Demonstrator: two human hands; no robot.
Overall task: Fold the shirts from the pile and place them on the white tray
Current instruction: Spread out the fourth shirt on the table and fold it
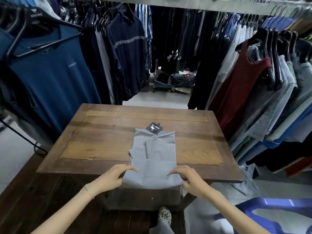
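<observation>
Left grip (116,176) and right grip (190,179) each pinch one near corner of the grey shirt (154,152), fingers on top of the cloth, thumbs at the fold. Both closed on fabric, nothing else held.

Shirt sits at the middle of the worktop's (101,141) near edge. The doubled-over near end, held between the grips, hangs slightly past that edge. Long axis runs near edge to far edge, neck end pointing away from the person. Sides already folded in, so it's a narrow strip.

Black hang tag (154,127) lies on the wood, touching the neck end on its far side. Thin dark item at the shirt's left edge, can't tell what.

Around: hanging clothes on racks on the left, far and right sides, blue tank top (50,78) left, maroon tank top (239,85) right. Blue plastic chair (278,205) beside the near right corner.
</observation>
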